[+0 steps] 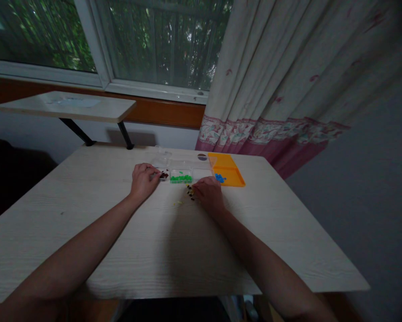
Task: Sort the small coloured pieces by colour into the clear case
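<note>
From the head view I see my left hand (143, 180) on the far middle of the table (154, 241). Its fingers are curled, with the tips at the left cell of a clear compartment box (201, 172). That cell holds dark red beads (164, 175). The fingertips are too small for me to tell whether they pinch a bead or only touch the box. The wrist lies low on the wood, which looks to me like a way to steady fine finger work.

My right hand (208, 193) sits palm down just right of centre, fingers bent inward. A small cluster of dark beads (190, 193) lies loose on the table at its left edge, touching or nearly so. I cannot tell if this hand grips anything.

The middle cell of the box holds green beads (181, 178), and the right cell looks bare. I judge that the cells are there to keep the colours apart. A few pale yellow bits (178, 203) lie on the table nearer to me, between my hands.

An orange tray (233, 179) sits just right of the box, with blue beads (220, 178) in its near left corner. A small dark round object (202, 157) lies beyond the box.

Farther off are a floral curtain (288, 80) on the right, a window (160, 44), and a pale side shelf (70, 106) on the left.
</note>
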A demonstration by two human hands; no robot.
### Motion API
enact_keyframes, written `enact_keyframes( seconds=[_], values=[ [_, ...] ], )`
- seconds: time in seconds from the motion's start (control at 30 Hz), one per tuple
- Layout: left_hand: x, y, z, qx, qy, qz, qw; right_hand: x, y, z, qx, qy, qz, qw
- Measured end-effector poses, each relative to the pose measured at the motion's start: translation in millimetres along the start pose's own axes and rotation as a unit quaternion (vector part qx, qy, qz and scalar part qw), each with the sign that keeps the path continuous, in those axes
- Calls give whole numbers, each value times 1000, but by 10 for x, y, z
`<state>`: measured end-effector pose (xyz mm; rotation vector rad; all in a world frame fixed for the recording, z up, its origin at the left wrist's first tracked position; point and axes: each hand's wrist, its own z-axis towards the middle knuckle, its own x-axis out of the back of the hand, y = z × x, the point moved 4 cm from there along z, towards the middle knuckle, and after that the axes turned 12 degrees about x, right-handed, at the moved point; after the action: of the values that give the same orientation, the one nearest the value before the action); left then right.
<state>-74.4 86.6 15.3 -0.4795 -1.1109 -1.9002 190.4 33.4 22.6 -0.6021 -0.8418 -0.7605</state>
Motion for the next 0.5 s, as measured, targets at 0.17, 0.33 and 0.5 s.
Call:
enact_keyframes(
  seconds=[0.17, 0.33, 0.5],
  values=[
    [-1, 2, 0, 4, -6, 1, 1000, 4, -40, 14, -2, -15, -12, 1000],
    [4, 12, 2, 3, -8, -2, 1000, -13, -47, 20, 2, -23, -13, 1000],
    [64, 74, 2, -10, -5, -15, 1000, -28, -51, 19, 8, -20, -10, 1000]
  ],
)
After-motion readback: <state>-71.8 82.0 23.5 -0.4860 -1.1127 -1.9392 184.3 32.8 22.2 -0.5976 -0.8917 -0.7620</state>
